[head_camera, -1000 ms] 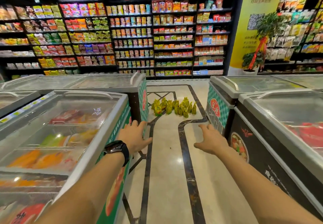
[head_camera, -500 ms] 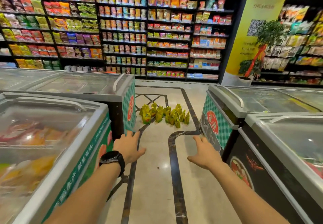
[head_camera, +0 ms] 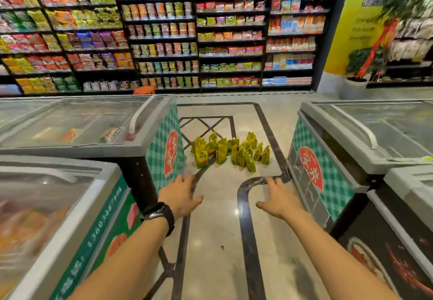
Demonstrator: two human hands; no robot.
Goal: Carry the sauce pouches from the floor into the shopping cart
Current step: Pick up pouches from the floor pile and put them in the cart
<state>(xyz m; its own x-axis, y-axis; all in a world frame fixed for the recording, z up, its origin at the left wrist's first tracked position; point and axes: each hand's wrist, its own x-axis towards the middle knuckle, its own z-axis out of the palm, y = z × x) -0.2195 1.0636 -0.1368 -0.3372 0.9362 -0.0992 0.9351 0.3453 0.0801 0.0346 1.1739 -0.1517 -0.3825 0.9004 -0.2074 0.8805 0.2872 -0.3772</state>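
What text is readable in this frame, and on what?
"13603367998", as best read, digits slanted: green side of the near left freezer.
red oval logo on the far left freezer's end: characters blurred, unreadable.
yellow banner: QR code and text lines, too blurred.
sauce pouches and shelf packets: labels too small.

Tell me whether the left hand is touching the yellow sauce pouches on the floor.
Apart. The head view shows the left hand open and holding nothing, with a stretch of bare floor visible between it and the sauce pouches.
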